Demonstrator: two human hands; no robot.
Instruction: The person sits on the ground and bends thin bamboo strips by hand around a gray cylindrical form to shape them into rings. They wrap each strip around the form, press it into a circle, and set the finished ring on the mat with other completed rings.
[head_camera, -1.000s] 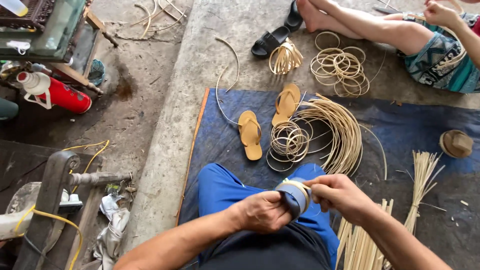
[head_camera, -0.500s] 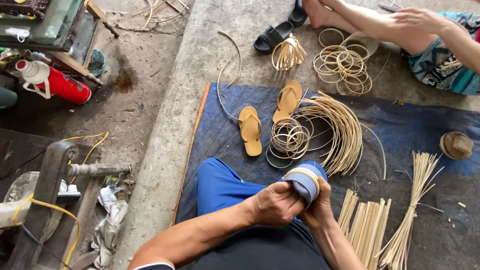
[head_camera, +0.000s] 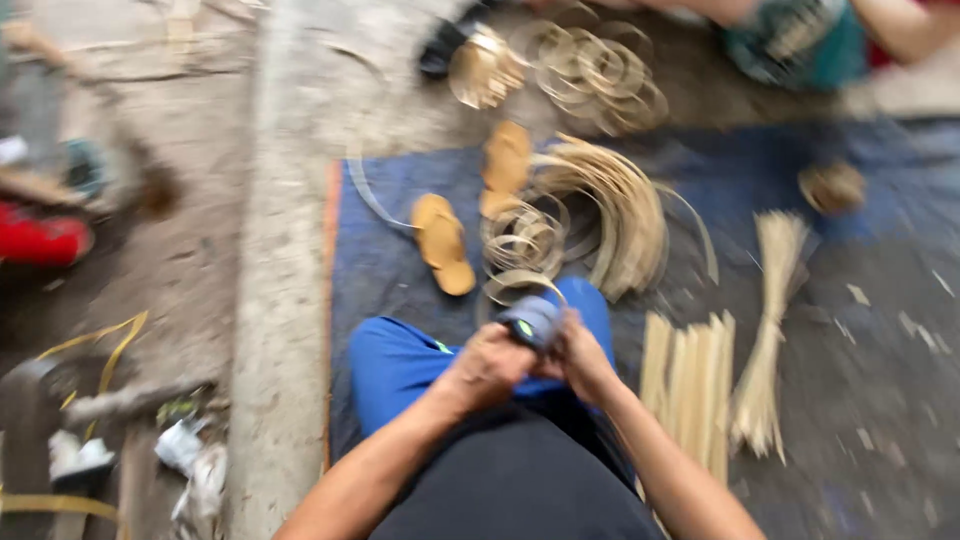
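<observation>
Here, in a frame smeared by motion, both hands meet over the person's lap, just above the knee of the blue trousers (head_camera: 400, 365). The left hand (head_camera: 487, 368) has its fingers curled shut around the near side of a small grey-blue roll (head_camera: 528, 322), which looks like a roll of tape, and the right hand (head_camera: 583, 358) closes on it from the other side, fingers wrapped against its edge. A tiny bright green spot shows on the roll's face; the blur hides whether it is a label. The roll sits between the two hands, touching both, in front of the dark shirt. Just beyond the hands a blue mat (head_camera: 380, 240) covers the ground, with an orange strip along its left edge. On it lie two tan sandals (head_camera: 443, 243), a few small coiled rings (head_camera: 520, 240) and a big curved sheaf of pale cane strips (head_camera: 620, 215). To the right, straight flat splints (head_camera: 690, 385) lie side by side, and beside them a tied bundle of thin sticks (head_camera: 765, 330) fans out at its near end. Farther off, more coiled rings (head_camera: 595, 70) rest on bare concrete near another person's patterned teal clothing (head_camera: 790, 45). At far left a red container (head_camera: 40, 238) sits blurred on the dirt, well apart from the hands.
</observation>
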